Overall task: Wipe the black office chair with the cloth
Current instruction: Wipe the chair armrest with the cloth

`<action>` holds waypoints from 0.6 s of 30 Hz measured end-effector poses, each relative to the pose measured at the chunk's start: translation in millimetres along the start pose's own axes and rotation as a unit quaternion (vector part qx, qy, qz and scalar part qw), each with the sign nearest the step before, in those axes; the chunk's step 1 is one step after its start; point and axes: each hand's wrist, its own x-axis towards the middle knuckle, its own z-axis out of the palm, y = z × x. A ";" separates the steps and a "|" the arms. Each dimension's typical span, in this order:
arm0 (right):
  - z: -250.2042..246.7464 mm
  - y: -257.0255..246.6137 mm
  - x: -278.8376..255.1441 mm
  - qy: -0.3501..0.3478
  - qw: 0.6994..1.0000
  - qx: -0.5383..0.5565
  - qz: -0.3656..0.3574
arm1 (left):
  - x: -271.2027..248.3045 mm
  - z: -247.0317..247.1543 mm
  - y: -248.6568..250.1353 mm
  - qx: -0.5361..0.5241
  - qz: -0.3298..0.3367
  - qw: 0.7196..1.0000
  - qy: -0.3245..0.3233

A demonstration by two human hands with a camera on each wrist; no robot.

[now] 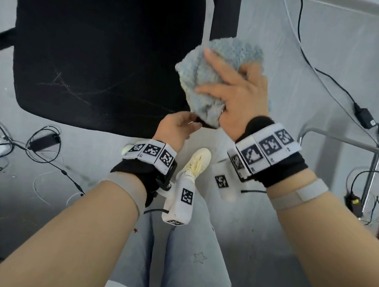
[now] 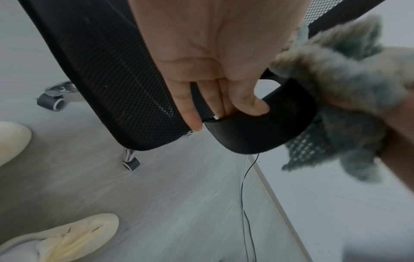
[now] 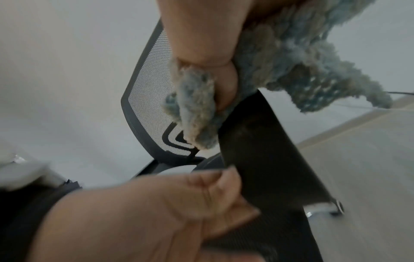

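The cloth (image 1: 213,77), pale blue and bunched, is gripped in the right hand (image 1: 239,95), index finger and thumb laid over it, and is pressed on the black armrest (image 2: 264,127) at the right edge of the chair (image 1: 105,54) seat. The front end of the armrest is held by the left hand (image 1: 176,129), fingers (image 2: 192,113) curled round it, just below the cloth. The mesh backrest (image 3: 145,99) is seen in the right wrist view. Castors (image 2: 50,101), cables (image 1: 323,74) and a cream shoe (image 1: 197,161) are on the grey floor (image 1: 266,249).
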 end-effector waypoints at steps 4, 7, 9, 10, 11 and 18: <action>24.0 22.2 -32.4 0.003 0.997 0.031 -0.066 | 6.2 -1.6 2.4 -0.005 -0.022 1.000 -0.015; 18.0 35.8 -15.0 0.052 0.997 0.027 -0.059 | 5.7 0.1 3.2 -0.018 -0.014 1.000 -0.016; 12.8 35.5 0.7 0.097 0.991 0.088 0.030 | 7.5 0.6 2.8 -0.014 -0.011 1.000 -0.024; 13.8 34.5 4.8 0.115 0.984 0.120 0.066 | 8.2 0.4 2.7 -0.004 -0.009 1.000 -0.027; 17.5 33.3 4.2 0.126 0.979 0.140 0.077 | 8.5 0.1 3.4 0.008 -0.006 1.000 -0.028; 41.1 35.3 -56.1 0.075 0.995 0.069 0.003 | 3.9 -0.4 7.9 0.018 0.005 0.999 -0.045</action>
